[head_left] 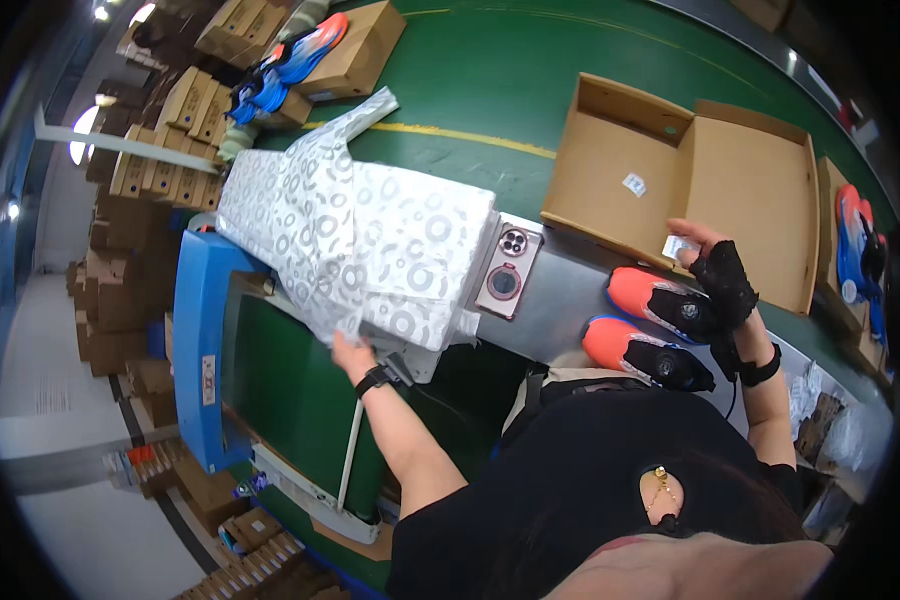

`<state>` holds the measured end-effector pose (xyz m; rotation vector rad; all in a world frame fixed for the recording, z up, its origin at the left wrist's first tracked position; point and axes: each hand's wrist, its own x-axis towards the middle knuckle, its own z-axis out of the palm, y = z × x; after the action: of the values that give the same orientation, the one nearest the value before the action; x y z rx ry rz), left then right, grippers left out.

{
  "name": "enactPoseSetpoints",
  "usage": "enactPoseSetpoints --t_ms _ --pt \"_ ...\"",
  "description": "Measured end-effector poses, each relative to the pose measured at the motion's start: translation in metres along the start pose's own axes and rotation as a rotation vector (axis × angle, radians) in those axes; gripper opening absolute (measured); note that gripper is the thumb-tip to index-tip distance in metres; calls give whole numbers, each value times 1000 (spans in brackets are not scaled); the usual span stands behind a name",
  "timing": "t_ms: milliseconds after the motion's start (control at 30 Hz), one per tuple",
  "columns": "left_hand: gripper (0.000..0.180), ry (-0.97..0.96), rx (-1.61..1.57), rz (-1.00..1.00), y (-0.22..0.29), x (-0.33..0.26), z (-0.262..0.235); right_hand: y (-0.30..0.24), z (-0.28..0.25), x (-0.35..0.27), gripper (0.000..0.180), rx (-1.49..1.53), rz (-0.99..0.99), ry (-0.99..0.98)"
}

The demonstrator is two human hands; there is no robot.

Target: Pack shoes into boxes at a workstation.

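My left hand (352, 355) is closed on the near edge of a stack of white wrapping paper (410, 225) printed with grey rings. The top sheet is creased and folded over, one corner sticking up at the far side. My right hand (718, 275), in a black fingerless glove, pinches a small whitish label (680, 247) at the near wall of an open brown shoebox (750, 210). Inside the box lies another small white square (634, 184). Just below this hand sit two orange and black running shoes, one (660, 300) beyond the other (640, 350).
A phone (510, 270) with a ring on its back lies between paper and box. Blue and orange shoes (310, 50) rest on boxes at the far left, others (855, 240) at the right. A blue machine frame (200, 350) borders the green conveyor belt (470, 60). Stacked cartons stand left.
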<state>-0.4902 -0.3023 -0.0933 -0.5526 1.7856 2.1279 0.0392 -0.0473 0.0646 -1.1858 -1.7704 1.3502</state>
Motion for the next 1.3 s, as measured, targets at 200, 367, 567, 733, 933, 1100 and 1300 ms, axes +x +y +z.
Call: enactPoseSetpoints --t_ms 200,367,567,733,933,1100,1300 --pt "25 -578 71 762 119 -165 158 -28 -14 -1 24 303 249 -98" --pt "18 -1053 395 1296 86 -268 257 -68 -9 -1 22 205 261 -169" --pt "19 -1793 390 1492 0 -446 307 -54 -12 -22 65 73 7 15" --pt "39 -2107 255 1264 -74 -544 291 9 -48 -28 37 184 232 437" --pt "59 -1951 -5 1692 -94 -539 296 58 -160 -61 20 655 158 870" --pt "42 -1473 825 1919 -144 -415 329 92 -252 -102 35 843 111 985" --pt "65 -1009 1415 1644 -134 -265 337 147 -300 -133 19 967 282 1218"
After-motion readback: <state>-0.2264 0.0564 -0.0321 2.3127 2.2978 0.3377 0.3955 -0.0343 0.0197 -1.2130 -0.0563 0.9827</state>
